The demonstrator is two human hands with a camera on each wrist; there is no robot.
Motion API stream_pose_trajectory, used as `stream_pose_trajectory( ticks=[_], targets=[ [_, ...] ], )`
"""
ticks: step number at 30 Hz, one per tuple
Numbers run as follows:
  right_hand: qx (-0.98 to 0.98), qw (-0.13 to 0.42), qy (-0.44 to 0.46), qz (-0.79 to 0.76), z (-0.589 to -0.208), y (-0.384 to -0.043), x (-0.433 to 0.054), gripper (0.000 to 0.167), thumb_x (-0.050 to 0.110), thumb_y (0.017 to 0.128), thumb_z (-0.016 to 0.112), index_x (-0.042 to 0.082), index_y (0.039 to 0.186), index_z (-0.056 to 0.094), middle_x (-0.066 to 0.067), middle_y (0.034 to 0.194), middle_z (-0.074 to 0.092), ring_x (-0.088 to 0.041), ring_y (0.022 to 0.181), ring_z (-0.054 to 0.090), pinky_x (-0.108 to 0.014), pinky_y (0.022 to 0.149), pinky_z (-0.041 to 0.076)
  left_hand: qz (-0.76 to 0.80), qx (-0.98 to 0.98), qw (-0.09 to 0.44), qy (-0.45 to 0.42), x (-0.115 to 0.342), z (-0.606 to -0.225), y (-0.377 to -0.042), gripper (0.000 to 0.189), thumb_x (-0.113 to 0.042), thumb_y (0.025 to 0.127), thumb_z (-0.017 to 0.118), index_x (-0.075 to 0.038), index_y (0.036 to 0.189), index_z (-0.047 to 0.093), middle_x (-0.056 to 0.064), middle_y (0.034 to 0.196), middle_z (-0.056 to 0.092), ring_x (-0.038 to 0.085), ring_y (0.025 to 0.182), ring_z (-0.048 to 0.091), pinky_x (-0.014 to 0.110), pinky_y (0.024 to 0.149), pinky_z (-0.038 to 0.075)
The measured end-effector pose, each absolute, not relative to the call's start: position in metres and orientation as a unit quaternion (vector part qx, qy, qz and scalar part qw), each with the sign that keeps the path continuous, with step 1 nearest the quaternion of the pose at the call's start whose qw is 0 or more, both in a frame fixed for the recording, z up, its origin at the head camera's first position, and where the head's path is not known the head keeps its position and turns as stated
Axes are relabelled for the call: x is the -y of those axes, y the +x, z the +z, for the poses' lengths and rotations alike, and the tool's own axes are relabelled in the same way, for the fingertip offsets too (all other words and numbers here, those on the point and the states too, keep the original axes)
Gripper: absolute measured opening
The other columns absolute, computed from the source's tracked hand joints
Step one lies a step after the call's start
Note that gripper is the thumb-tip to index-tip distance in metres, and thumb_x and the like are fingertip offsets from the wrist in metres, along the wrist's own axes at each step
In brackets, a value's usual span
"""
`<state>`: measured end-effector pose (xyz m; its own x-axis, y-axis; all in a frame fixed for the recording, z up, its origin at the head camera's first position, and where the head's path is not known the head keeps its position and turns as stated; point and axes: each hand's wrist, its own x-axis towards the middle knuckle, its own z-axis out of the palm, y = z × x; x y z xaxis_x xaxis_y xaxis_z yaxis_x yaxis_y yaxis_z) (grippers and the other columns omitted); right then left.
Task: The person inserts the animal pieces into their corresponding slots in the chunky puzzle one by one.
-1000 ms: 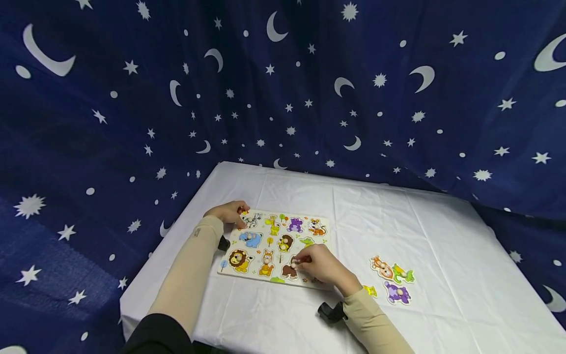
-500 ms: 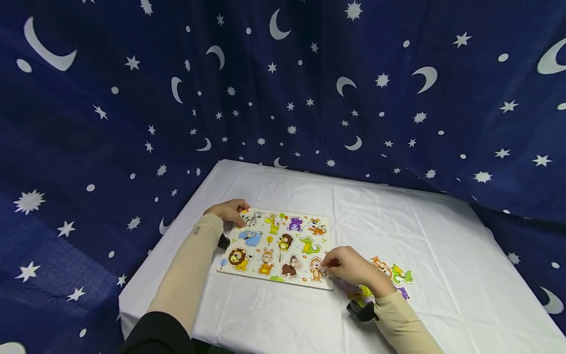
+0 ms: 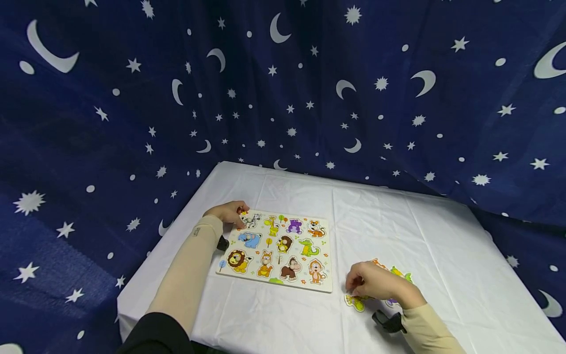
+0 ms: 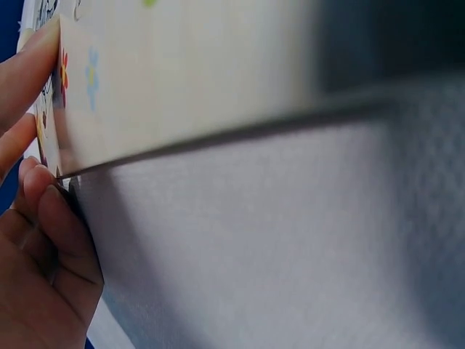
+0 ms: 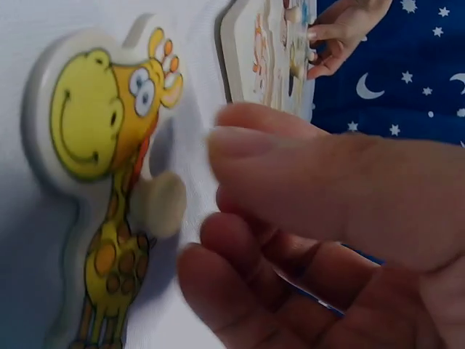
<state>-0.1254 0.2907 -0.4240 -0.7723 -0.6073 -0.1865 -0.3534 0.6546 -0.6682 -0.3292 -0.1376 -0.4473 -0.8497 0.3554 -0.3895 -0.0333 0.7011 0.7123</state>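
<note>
In the head view, the left hand (image 3: 226, 213) grips the far left corner of a wooden animal peg puzzle board (image 3: 257, 254). In the left wrist view, its thumb (image 4: 27, 73) lies on the top face and other fingers curl at the edge. The right hand (image 3: 376, 282) is over the loose pieces right of the board. A giraffe puzzle piece (image 5: 116, 269) lies face up in the right wrist view, its round wooden knob (image 5: 163, 205) just short of the loosely bent, parted fingertips. Nothing is between them.
Partly behind the right hand lie an orange piece (image 3: 378, 263), a green piece (image 3: 402, 273) and a purple piece (image 3: 391, 302). A white cloth covers the table (image 3: 283, 319). A dark blue curtain (image 3: 309, 118) with moons and stars hangs behind.
The right hand has moved from the gorilla on the board, past its near right corner, to the giraffe piece. The left hand has stayed at the board's corner.
</note>
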Motion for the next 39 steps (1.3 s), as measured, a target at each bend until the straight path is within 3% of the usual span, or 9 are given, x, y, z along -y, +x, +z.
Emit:
stream_pose_trajectory(
  ticks=[6,14,24,39],
  targets=[
    [-0.88,0.199,-0.308,-0.3,-0.427,-0.122,-0.297,0.025,-0.011,0.073,0.071,0.012,0.082,0.07,0.006,0.081,0.062,0.002,0.072,0.05,-0.02,0.063,0.045,0.376,-0.884,0.265,0.086,0.139,-0.448,-0.328,0.062,0.003,0.078,0.079,-0.004,0.134,0.052,0.011,0.113,0.049,0.022,0.102,0.045,0.031,0.091,0.038],
    [-0.877,0.195,-0.328,-0.293,-0.438,-0.125,-0.3,0.028,-0.015,0.07,0.066,0.012,0.075,0.067,0.007,0.075,0.061,0.004,0.069,0.047,-0.019,0.059,0.043,0.36,-0.885,0.274,0.106,0.14,-0.444,-0.328,0.061,-0.004,0.075,0.085,-0.005,0.128,0.055,0.011,0.107,0.048,0.023,0.098,0.045,0.032,0.088,0.039],
    [-0.875,0.205,-0.323,-0.296,-0.433,-0.129,-0.297,0.031,-0.019,0.067,0.064,0.011,0.073,0.069,0.006,0.073,0.062,0.004,0.066,0.046,-0.018,0.058,0.043,0.355,-0.894,0.259,0.085,0.137,-0.445,-0.328,0.062,-0.002,0.078,0.081,-0.005,0.133,0.054,0.01,0.112,0.047,0.023,0.104,0.043,0.033,0.094,0.037],
    [-0.867,0.227,-0.295,-0.33,-0.431,-0.134,-0.299,0.027,-0.015,0.072,0.066,0.01,0.079,0.072,0.005,0.078,0.066,0.002,0.067,0.052,-0.02,0.058,0.047,0.363,-0.89,0.262,0.089,0.138,-0.444,-0.33,0.058,0.0,0.08,0.079,-0.005,0.132,0.053,0.008,0.109,0.046,0.022,0.105,0.043,0.032,0.093,0.036]
  ],
)
